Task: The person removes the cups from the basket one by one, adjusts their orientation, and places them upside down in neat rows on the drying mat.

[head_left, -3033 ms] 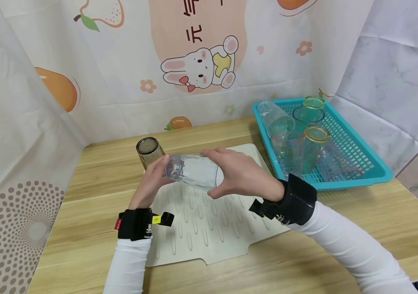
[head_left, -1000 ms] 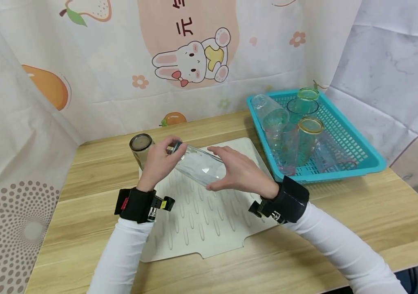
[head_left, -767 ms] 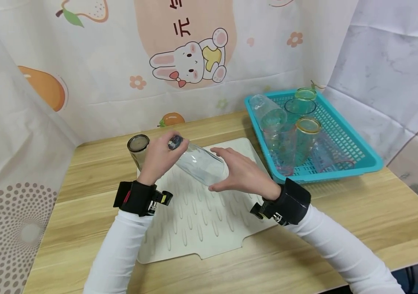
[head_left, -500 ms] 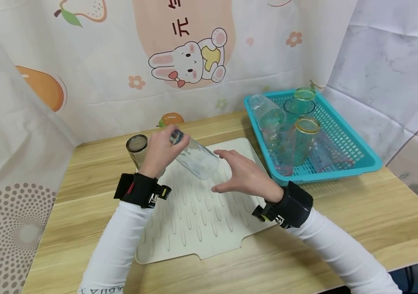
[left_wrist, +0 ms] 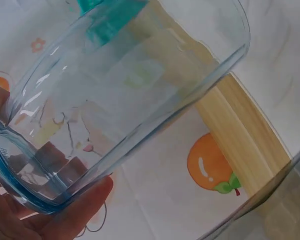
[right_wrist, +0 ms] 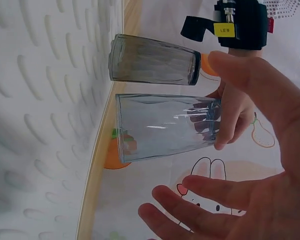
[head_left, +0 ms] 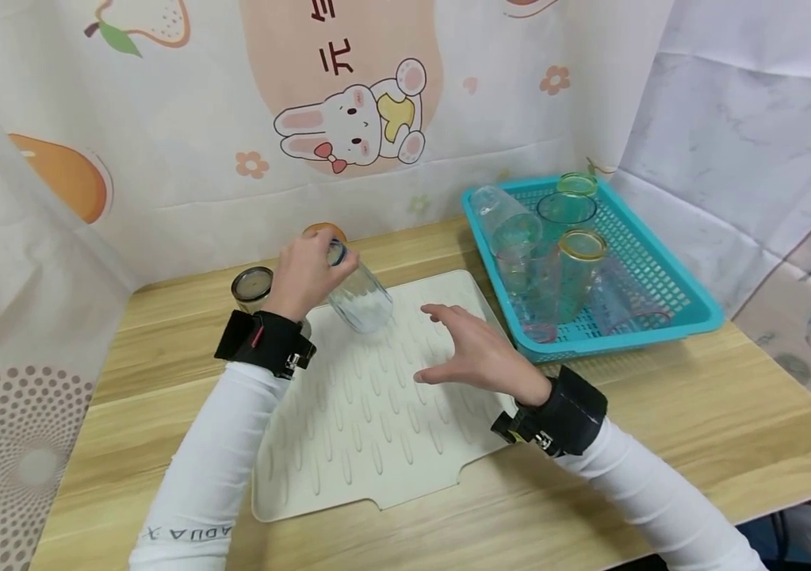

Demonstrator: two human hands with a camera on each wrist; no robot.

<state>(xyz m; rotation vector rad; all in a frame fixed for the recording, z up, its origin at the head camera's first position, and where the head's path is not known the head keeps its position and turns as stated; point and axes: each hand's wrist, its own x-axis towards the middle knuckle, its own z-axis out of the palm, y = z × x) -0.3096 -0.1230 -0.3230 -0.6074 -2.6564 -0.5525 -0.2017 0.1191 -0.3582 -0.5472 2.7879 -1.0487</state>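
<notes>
My left hand (head_left: 308,274) grips a clear glass tumbler (head_left: 362,300) around its thick bluish base. The tumbler hangs base up and tilted, its mouth low over the back of the cream draining mat (head_left: 376,428). In the left wrist view the thumb and fingers (left_wrist: 85,212) wrap that base. A smoky grey tumbler (right_wrist: 155,60) stands upside down beside it, partly hidden by my left hand in the head view. My right hand (head_left: 480,353) hovers over the mat's right side, fingers spread, apart from the tumbler and holding nothing.
A turquoise basket (head_left: 705,313) with several glasses stands at the right rear of the wooden table (head_left: 591,468). One glass inside has a yellow rim (head_left: 582,244). A printed curtain (head_left: 184,143) closes off the back.
The right hand has let go of the tumbler and drawn apart from it. The left hand has carried the tumbler back and left, tipping its mouth downward toward the mat.
</notes>
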